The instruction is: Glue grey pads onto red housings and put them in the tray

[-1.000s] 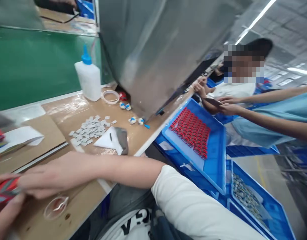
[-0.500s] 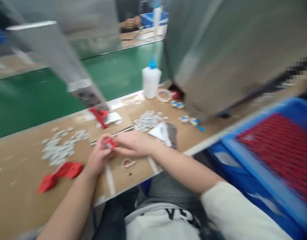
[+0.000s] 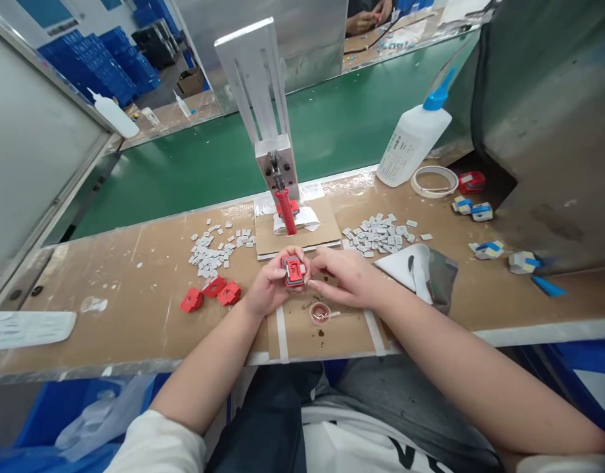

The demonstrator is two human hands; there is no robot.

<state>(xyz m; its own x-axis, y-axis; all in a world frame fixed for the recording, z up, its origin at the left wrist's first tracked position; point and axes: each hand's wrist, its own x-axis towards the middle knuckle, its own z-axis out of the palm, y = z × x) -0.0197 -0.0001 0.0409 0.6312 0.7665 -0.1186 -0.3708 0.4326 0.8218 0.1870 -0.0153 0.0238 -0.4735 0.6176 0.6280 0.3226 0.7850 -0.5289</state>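
Left hand (image 3: 268, 288) has its fingers closed around a red-and-grey rectangular plastic housing (image 3: 295, 272), recessed face visible to me, over the brown-covered bench (image 3: 129, 276). Right hand (image 3: 349, 276) is at the housing's right edge, fingers bent; can't tell if they grip anything. Small round clear dish (image 3: 320, 313) with reddish contents sits just nearer the person. Red plastic blocks (image 3: 229, 293) lie left of the left hand. Upright metal clamp (image 3: 277, 157) with red ribbed handle (image 3: 285, 211) stands beyond both hands.
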